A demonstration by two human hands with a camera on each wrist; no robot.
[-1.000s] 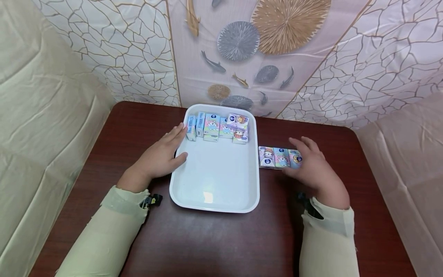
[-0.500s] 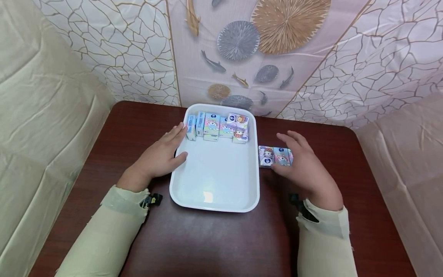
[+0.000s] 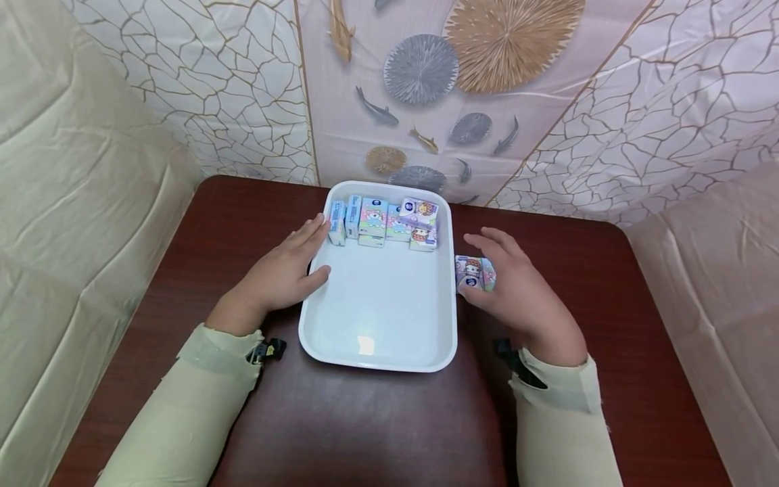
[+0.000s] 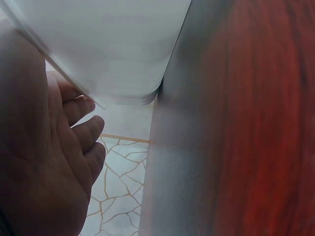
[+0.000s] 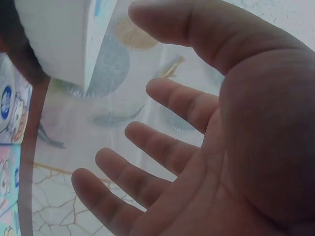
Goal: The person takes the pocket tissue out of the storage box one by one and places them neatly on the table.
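Observation:
A white tray (image 3: 377, 311) lies on the table with several small cartoon-printed packs, which look like pocket tissues (image 3: 372, 216), grouped at its far end. One purple pack (image 3: 418, 211) lies on top of the others at the right. My left hand (image 3: 274, 277) rests against the tray's left rim, fingers extended and thumb over the inside; in the left wrist view its fingers lie outside the wall. Beside the tray's right wall a row of packs (image 3: 470, 272) lies on the table, partly hidden by my right hand (image 3: 526, 301). That hand hovers over them, fingers spread, holding nothing.
The dark red wooden table (image 3: 365, 426) extends around the tray. A patterned cloth (image 3: 243, 88) hangs behind its far edge, and beige fabric (image 3: 79, 169) drapes at the sides.
My right hand has moved left over the row of packs toward the tray, covering more of them in the head view. My left hand and the tray stay in place.

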